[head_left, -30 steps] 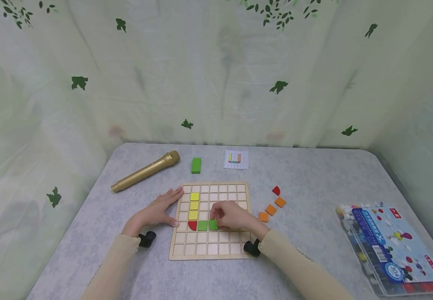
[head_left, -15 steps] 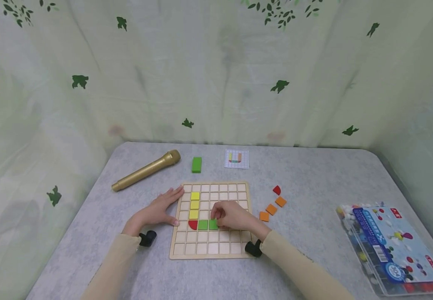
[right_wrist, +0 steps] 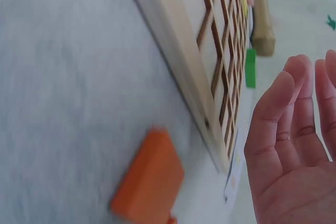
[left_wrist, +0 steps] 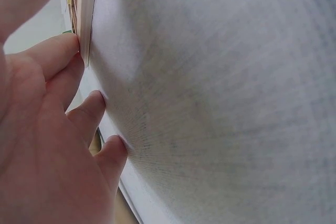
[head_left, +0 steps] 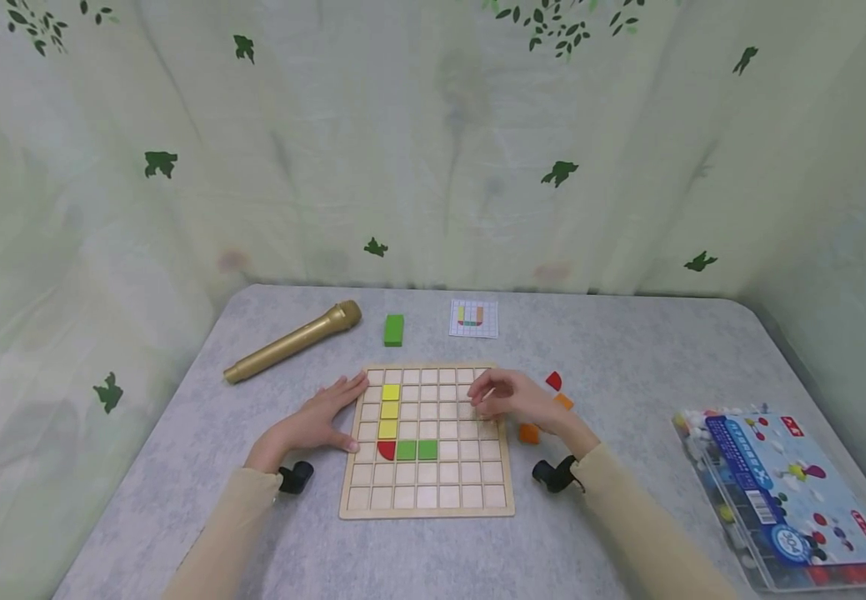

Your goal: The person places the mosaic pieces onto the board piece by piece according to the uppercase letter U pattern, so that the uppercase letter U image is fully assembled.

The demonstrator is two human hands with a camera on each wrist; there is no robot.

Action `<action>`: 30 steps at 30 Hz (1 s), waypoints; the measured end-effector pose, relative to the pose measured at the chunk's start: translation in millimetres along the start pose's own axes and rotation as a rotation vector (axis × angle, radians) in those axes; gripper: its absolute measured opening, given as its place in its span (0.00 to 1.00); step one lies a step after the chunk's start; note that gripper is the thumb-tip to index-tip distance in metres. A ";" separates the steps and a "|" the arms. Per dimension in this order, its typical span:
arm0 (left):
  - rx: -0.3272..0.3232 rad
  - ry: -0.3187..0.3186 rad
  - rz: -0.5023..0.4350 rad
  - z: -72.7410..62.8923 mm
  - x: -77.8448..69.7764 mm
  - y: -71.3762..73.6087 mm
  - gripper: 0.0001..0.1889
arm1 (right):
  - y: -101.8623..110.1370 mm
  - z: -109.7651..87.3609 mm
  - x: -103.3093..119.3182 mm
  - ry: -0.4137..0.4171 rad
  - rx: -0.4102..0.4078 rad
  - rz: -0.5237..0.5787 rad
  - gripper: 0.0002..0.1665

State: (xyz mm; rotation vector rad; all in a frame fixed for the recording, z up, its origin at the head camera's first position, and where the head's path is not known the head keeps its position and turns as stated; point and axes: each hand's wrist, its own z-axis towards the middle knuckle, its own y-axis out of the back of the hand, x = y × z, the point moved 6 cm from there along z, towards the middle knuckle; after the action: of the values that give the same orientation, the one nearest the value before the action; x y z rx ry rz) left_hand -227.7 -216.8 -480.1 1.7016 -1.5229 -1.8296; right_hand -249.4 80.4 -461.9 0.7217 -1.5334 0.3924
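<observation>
A wooden grid board point(head_left: 427, 472) lies on the table in the head view. On it, several yellow squares point(head_left: 389, 410) form a column above a red quarter-circle tile point(head_left: 386, 450), with two green squares point(head_left: 417, 450) in the same row. My left hand point(head_left: 311, 423) rests at the board's left edge, thumb and fingers spread and touching it. Over the board's right side hovers my right hand point(head_left: 511, 397), its fingers loosely bent and nothing visible between them. Beside it lie orange squares point(head_left: 528, 433), partly covered by the hand, and a loose red quarter-circle tile point(head_left: 554, 381).
Behind the board are a gold microphone point(head_left: 293, 342), a green block point(head_left: 393, 331) and a small pattern card point(head_left: 473, 319) showing a U shape. A clear plastic box point(head_left: 800, 492) with a printed label stands at the right. A patterned curtain point(head_left: 433, 150) hangs behind the table.
My right hand has left the second green square and moved right and away from me, towards the orange squares. The green square stays in its cell. My left hand has not moved.
</observation>
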 end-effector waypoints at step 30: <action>-0.004 0.008 -0.002 -0.9 -3.9 0.4 0.56 | 113.7 -50.8 -28.0 -0.102 -0.389 -0.190 0.13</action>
State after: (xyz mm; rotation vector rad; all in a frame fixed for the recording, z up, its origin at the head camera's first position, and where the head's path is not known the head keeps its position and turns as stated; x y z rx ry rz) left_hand -226.0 -214.5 -477.2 1.7071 -1.5135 -1.8243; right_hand -285.6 202.8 -463.7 0.5782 -1.5611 -0.0871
